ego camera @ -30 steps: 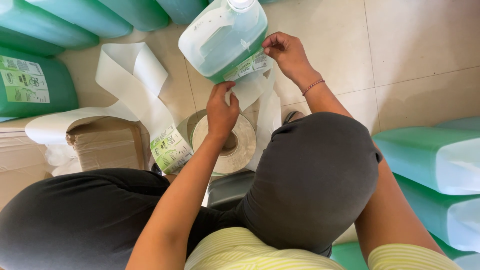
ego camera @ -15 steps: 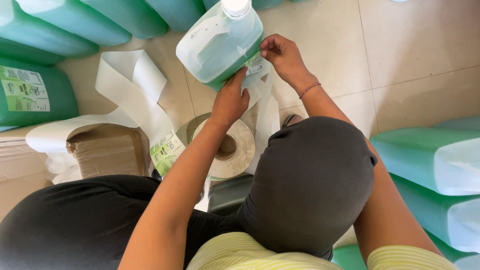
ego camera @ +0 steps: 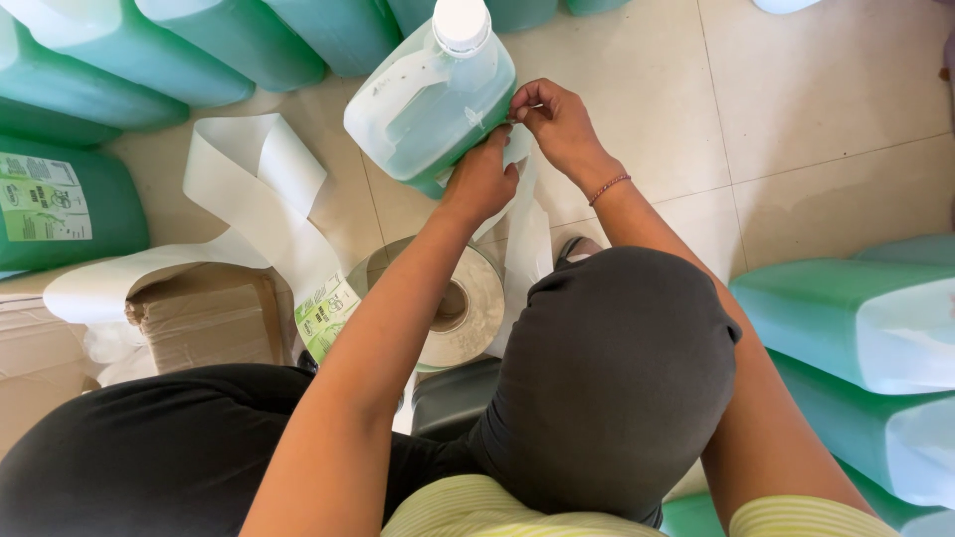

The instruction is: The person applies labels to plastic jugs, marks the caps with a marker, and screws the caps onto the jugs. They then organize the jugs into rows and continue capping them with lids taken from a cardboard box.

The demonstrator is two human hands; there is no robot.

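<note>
A translucent plastic jug (ego camera: 430,99) of green liquid, white screw cap and moulded handle, is tipped above a beige tiled floor (ego camera: 826,109). The left hand (ego camera: 481,181) presses flat against its lower side, fingers together. The right hand (ego camera: 553,121) pinches a glossy label strip (ego camera: 524,234) at the jug's edge. A label roll (ego camera: 460,306) lies below

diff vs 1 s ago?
Left hand rose from above the roll to the jug, pressing the label against it. Right hand stays pinching the label edge by the jug. Jug shifted little; roll, box and backing strip unchanged.
</note>
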